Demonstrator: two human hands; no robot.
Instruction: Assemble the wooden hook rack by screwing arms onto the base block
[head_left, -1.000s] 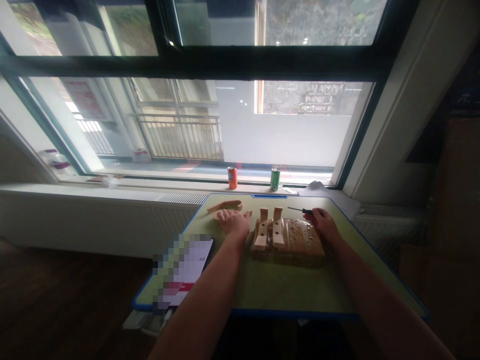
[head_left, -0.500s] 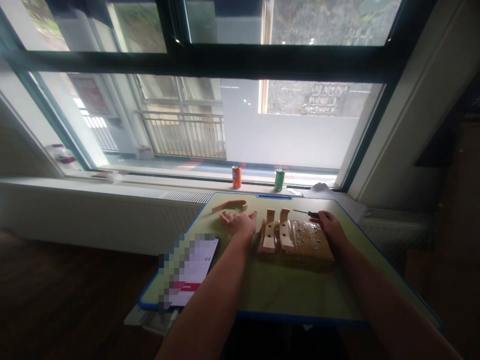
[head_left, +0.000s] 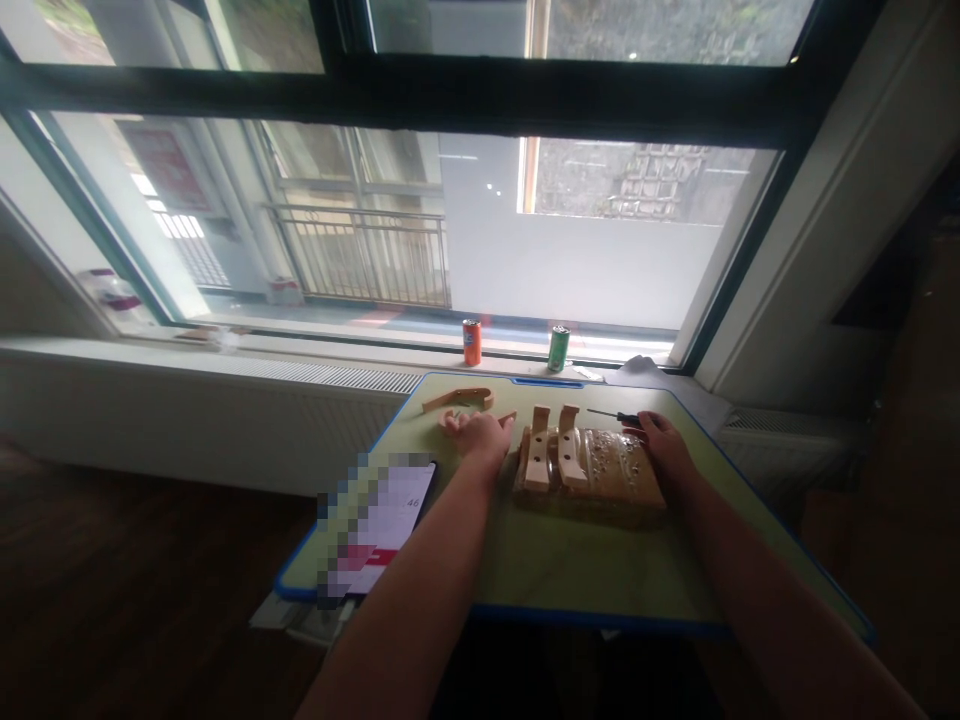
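Observation:
My left hand (head_left: pixel 478 434) lies open on the green table (head_left: pixel 585 570), fingers spread, just below a curved wooden piece (head_left: pixel 459 400). My right hand (head_left: pixel 664 445) rests at the right end of a clear bag of wooden parts (head_left: pixel 607 472), with its fingers closed on the handle of a small screwdriver (head_left: pixel 613 415) whose shaft points left. Two upright wooden pieces with holes (head_left: pixel 553 458) lean on the bag's left end, between my hands.
A phone (head_left: pixel 382 525) lies at the table's near left corner. An orange can (head_left: pixel 471 342) and a green can (head_left: pixel 558 349) stand on the window sill behind the table. A radiator cover runs under the window; dark floor lies to the left.
My left hand has opened and spread its fingers a little nearer the curved piece. My right hand stays by the screwdriver. The view has shifted slightly.

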